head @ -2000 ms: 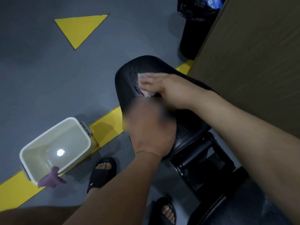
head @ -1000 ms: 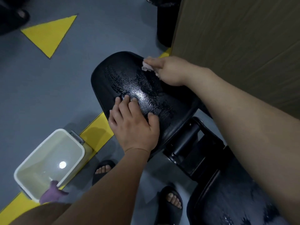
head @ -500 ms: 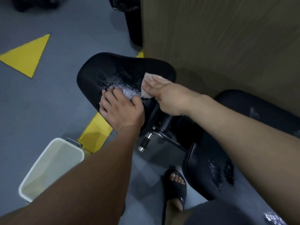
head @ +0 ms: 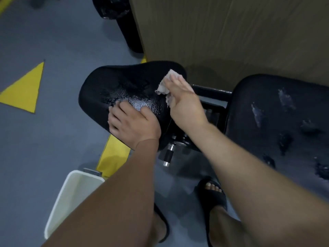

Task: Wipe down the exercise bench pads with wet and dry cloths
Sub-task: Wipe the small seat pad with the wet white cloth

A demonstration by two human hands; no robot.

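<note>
A rounded black bench pad [head: 114,86] sits in the middle of the scene, its textured top glistening wet where the light catches it near the centre. The left hand [head: 132,123] rests flat on the pad's near edge, with the fingers fairly straight, spread a little and pointing away from the person, and the thumb out to the right on the shiny patch. The right hand [head: 184,101] lies over the pad's right side and presses a pale, crumpled cloth [head: 166,82] against it. Its fingers are extended and close together on top of the cloth, which bunches out beyond the fingertips and under the palm. The thumb is hidden, so whether it pinches the cloth from below cannot be told. To the right, apart from the first pad and joined by a dark metal frame [head: 211,91], is a second, larger black pad [head: 267,107] marked with pale wet streaks and dark patches. A short black-and-chrome adjustment knob [head: 168,155] hangs below the near side of the first pad. Behind both pads stands a brown wood-grain panel [head: 231,32]. On the grey floor [head: 44,139] are a yellow triangle [head: 25,90] at the left, a yellow stripe [head: 112,157] running under the pad, and a white bin [head: 71,196] at the near left beside the left forearm. A foot in a black sandal [head: 212,196] stands near the bottom.
</note>
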